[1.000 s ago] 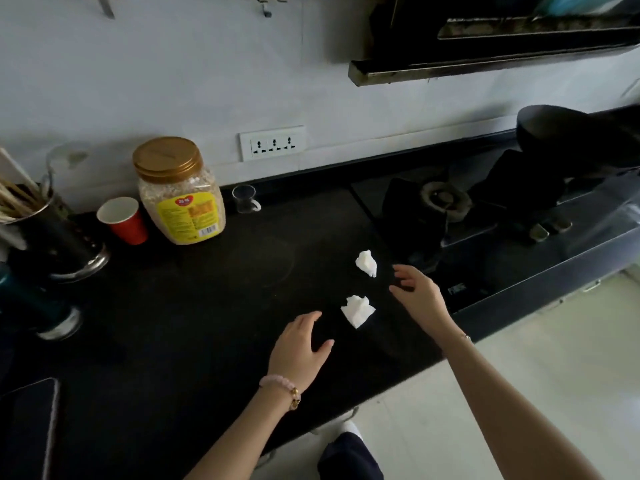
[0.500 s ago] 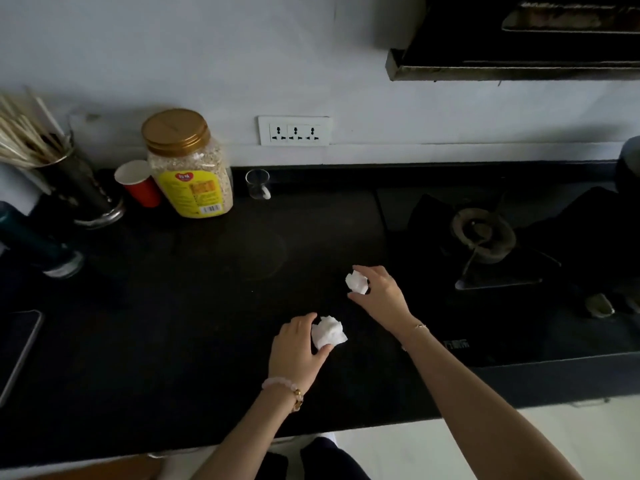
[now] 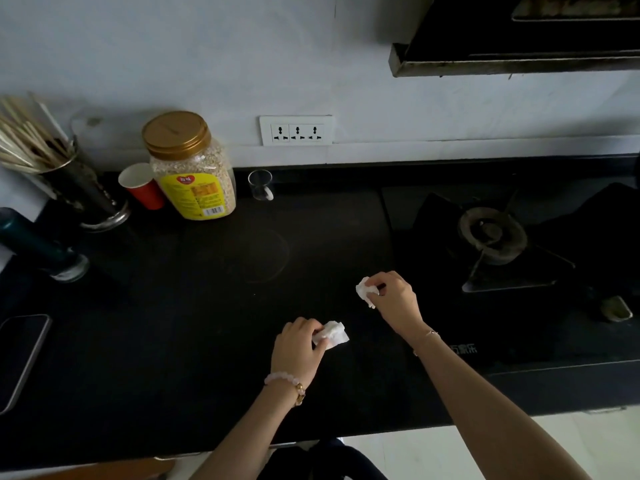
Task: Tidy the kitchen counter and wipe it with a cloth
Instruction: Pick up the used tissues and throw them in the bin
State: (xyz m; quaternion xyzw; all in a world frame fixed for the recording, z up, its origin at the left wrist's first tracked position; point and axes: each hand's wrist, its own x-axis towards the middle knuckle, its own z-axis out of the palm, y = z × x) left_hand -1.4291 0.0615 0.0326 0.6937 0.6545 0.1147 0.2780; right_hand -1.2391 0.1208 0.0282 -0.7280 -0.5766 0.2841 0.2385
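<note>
Black counter (image 3: 194,323) has lots of bare room in the middle. Jar (image 3: 192,166) and red cup (image 3: 142,185) stand at eleven o'clock by the wall. The left hand (image 3: 298,348) pinches a white paper wad (image 3: 333,334) near the front edge. At one o'clock from it, the right hand (image 3: 393,299) grips another wad (image 3: 365,292) beside the stove (image 3: 491,244).

Dim, underexposed black counter (image 3: 173,341), brighter pale wall (image 3: 207,57), wide-angle bending at edges, soft detail.

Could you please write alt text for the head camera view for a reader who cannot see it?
Over a black kitchen counter, the left hand and right hand each pinch a crumpled white tissue. A grain jar, red paper cup and small glass stand by the wall, and a gas burner sits at right.
</note>
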